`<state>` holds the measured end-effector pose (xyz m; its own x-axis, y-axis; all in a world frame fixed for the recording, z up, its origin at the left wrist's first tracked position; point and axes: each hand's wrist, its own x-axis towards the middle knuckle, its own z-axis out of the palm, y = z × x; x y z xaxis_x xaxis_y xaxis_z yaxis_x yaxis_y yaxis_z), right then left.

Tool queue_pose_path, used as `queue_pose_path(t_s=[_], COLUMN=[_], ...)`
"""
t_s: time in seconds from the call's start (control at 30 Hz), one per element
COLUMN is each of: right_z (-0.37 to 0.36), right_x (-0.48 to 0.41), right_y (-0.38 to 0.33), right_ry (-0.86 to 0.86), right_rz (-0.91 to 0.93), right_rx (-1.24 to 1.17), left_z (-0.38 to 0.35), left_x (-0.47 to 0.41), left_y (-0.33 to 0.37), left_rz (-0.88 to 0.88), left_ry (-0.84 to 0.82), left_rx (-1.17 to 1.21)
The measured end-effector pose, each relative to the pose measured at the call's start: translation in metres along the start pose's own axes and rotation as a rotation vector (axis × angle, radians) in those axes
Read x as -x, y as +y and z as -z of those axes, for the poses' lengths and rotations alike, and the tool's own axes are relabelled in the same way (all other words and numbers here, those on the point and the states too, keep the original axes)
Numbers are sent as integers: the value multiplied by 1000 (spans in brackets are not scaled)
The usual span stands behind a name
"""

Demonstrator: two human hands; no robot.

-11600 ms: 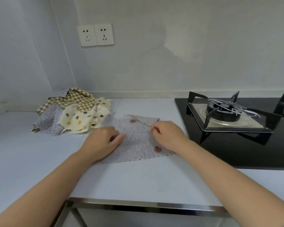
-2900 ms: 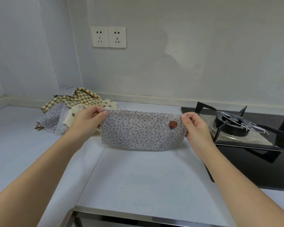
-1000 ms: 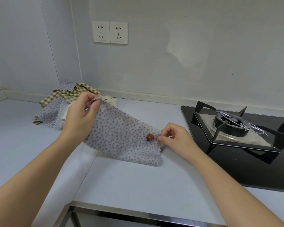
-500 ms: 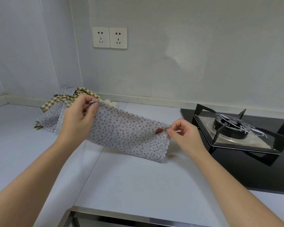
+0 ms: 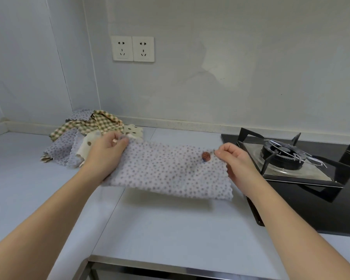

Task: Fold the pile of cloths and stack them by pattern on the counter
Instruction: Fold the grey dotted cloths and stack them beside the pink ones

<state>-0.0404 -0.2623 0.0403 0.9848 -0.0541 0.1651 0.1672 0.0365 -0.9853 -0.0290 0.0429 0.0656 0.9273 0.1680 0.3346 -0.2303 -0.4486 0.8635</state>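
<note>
The left grip [image 5: 106, 156] pinches the upper left corner of the folded grey dotted cloth [image 5: 166, 174] between thumb and fingers. The right grip [image 5: 233, 160] pinches its upper right corner, just beside a reddish-brown spot [image 5: 206, 156]. The cloth hangs stretched between them above the bench [image 5: 170, 229], its shadow beneath. Behind the left grip lies the pile of cloths [image 5: 77, 136]: checked, cream polka-dot and grey dotted. A gas hob [image 5: 291, 158] sits at the right, with a double wall socket [image 5: 133, 48] on the wall above.
</note>
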Motion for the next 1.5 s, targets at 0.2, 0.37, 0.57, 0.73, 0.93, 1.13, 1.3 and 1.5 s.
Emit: queue_pose_path(t_s=[0.2, 0.37, 0.57, 0.73, 0.93, 1.13, 1.3, 1.5], right_z=[-7, -59, -55, -37, -45, -44, -42, -45], right_x=[1, 23, 21, 12, 16, 15, 15, 15], right_y=[21, 34, 37, 36, 36, 35, 34, 30], right_ry=[154, -392, -519, -80, -142, -56, -67, 70], right_rz=[249, 206, -26, 146, 323, 309, 178, 120], right_rx=[882, 1156, 1460, 1485, 1319, 1233, 1082, 829], left_z=[-26, -53, -56, -52, -46, -57, -60, -56], left_x=[21, 39, 40, 46, 42, 46, 41, 41], left_y=[-40, -24, -39, -16, -5, -11, -10, -3], left_rz=[-240, -479, -226, -288, -247, -99, -14, 259], left_ry=[62, -432, -727, -514, -260, -377, -473, -329], left_rx=[-833, -609, -914, -1111, -924, -816, -712, 180])
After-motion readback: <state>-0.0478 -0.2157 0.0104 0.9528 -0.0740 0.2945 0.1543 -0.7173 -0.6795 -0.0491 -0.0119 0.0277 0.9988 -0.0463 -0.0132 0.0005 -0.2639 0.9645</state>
